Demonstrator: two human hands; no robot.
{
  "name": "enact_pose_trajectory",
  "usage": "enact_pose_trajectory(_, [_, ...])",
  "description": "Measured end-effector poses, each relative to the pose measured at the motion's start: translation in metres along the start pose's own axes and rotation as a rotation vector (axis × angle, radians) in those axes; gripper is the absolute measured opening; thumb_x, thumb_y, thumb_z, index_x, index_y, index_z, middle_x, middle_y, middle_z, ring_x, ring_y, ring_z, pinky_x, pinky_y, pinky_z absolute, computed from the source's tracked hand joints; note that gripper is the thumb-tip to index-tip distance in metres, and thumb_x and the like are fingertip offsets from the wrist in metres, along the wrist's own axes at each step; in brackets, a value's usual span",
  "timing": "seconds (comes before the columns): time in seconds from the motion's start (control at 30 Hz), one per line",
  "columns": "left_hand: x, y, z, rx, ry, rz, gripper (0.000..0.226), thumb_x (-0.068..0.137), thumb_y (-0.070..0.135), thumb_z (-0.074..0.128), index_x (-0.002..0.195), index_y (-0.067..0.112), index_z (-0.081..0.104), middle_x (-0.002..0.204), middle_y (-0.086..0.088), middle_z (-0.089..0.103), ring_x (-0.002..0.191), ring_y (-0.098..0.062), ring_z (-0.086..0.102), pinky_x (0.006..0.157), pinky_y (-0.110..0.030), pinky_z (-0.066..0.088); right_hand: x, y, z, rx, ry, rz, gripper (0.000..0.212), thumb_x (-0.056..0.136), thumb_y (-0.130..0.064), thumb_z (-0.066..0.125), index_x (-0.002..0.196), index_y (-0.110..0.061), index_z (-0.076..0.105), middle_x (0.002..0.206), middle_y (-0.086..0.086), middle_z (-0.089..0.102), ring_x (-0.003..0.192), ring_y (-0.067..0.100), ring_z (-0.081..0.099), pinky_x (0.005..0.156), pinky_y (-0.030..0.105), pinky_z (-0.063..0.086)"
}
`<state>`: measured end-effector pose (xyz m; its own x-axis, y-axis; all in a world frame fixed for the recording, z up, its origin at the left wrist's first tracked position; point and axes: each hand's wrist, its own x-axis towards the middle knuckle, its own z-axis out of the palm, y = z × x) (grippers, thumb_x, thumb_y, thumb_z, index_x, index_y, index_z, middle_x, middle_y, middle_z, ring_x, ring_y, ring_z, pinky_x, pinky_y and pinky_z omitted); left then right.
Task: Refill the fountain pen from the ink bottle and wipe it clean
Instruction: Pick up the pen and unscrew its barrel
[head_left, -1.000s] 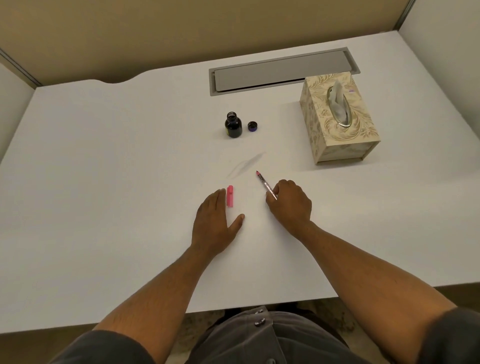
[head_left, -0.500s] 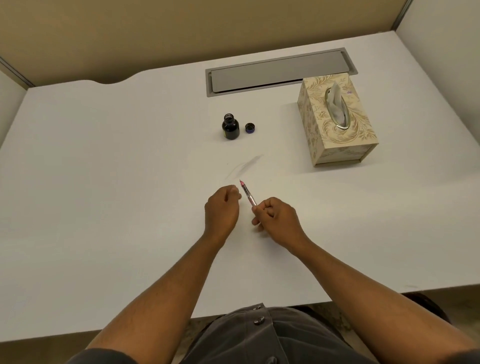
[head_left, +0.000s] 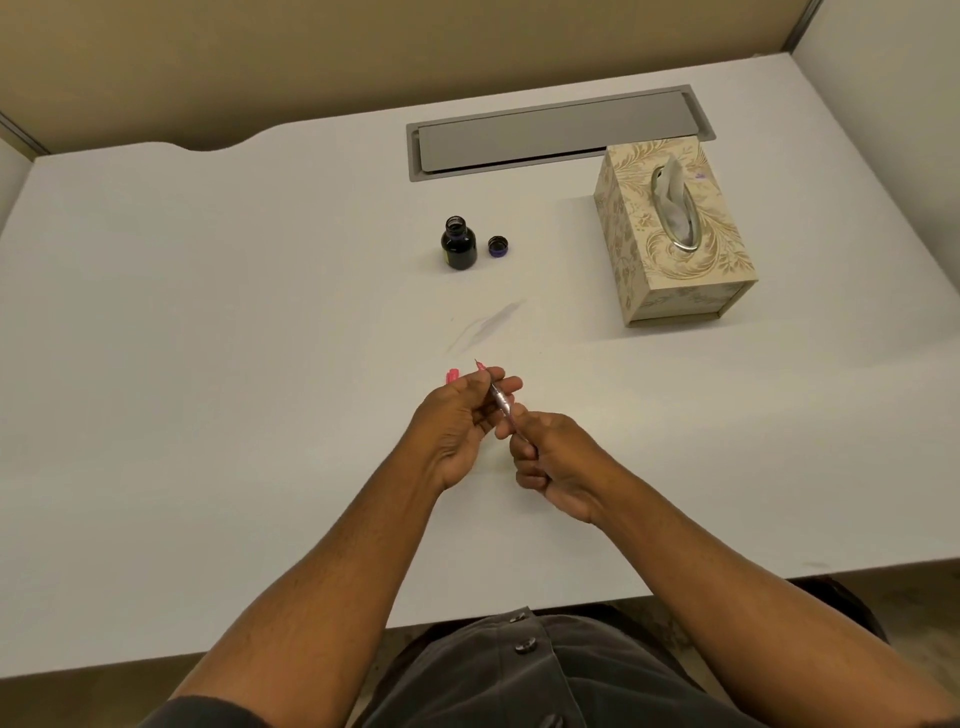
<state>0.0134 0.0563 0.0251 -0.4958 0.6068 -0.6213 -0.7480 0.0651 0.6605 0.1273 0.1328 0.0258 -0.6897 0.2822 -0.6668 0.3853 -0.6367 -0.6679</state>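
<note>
- Both hands met over the middle of the white surface (head_left: 208, 364), and the fountain pen (head_left: 500, 399) was held between them, nib pointing away toward the far edge.
- The left hand (head_left: 457, 421) had thumb and fingers pinched on the pen's front section, just behind the pink nib end.
- The right hand (head_left: 553, 462) was curled tight around the rear of the barrel, fingers closed on it.
- A pink pen cap (head_left: 452, 375) peeked out on the surface just beyond the left hand's knuckles.
- Farther back stood the ink bottle (head_left: 458, 244), upright and open, with its cap (head_left: 498, 246) lying just to its right, apart from it.
- The tissue box (head_left: 670, 234) sat well off to the right, a tissue poking from its slot.
- A faint grey smear (head_left: 491, 327) marked the surface between bottle and hands.
</note>
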Motion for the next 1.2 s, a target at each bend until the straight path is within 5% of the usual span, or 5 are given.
enact_pose_trajectory(0.23, [0.000,-0.002,0.004,0.050,0.093,0.098,0.013,0.094,0.012,0.057,0.090,0.005,0.068,0.094,-0.012,0.075,0.097,-0.023,0.069,0.093,-0.032,0.050,-0.009,0.000,0.010,-0.281,0.200,-0.192,0.033,0.095,-0.038,0.054,0.087,-0.010,0.069,0.050,-0.006,0.044,0.048,0.010,0.034,0.045,0.022,0.031])
enact_pose_trajectory(0.37, [-0.003,0.001,0.004,0.061,0.078,0.091,0.015,0.094,0.015,0.057,0.092,0.008,0.069,0.092,-0.009,0.076,0.097,-0.020,0.067,0.087,-0.028,0.050,-0.014,-0.001,0.010,-0.135,0.153,-0.094,0.054,0.100,-0.049,0.034,0.089,-0.009,0.069,0.051,-0.002,0.046,0.042,0.008,0.033,0.043,0.022,0.028])
enact_pose_trajectory(0.6, [-0.007,0.001,0.010,0.086,0.033,0.105,0.015,0.095,0.016,0.056,0.094,0.011,0.070,0.096,-0.008,0.075,0.098,-0.018,0.067,0.087,-0.027,0.050,-0.019,-0.001,0.008,0.008,0.128,-0.068,0.030,0.091,-0.041,0.060,0.087,-0.012,0.054,0.062,0.001,0.048,0.044,0.008,0.029,0.041,0.021,0.023])
enact_pose_trajectory(0.77, [-0.006,-0.002,0.011,0.075,0.036,0.100,0.015,0.094,0.014,0.057,0.092,0.009,0.071,0.092,-0.008,0.076,0.091,-0.017,0.068,0.086,-0.029,0.050,-0.018,-0.002,0.006,0.019,0.095,-0.012,0.049,0.099,-0.050,0.038,0.095,-0.008,0.063,0.052,-0.001,0.047,0.043,0.008,0.028,0.039,0.020,0.023])
enact_pose_trajectory(1.2, [-0.008,-0.003,0.011,0.111,0.032,0.106,0.015,0.095,0.014,0.056,0.093,0.010,0.071,0.092,-0.007,0.075,0.090,-0.019,0.067,0.089,-0.032,0.051,-0.020,-0.003,0.004,-0.035,0.067,-0.054,0.035,0.100,-0.042,0.042,0.094,-0.013,0.060,0.068,0.003,0.059,0.043,0.009,0.037,0.040,0.020,0.028])
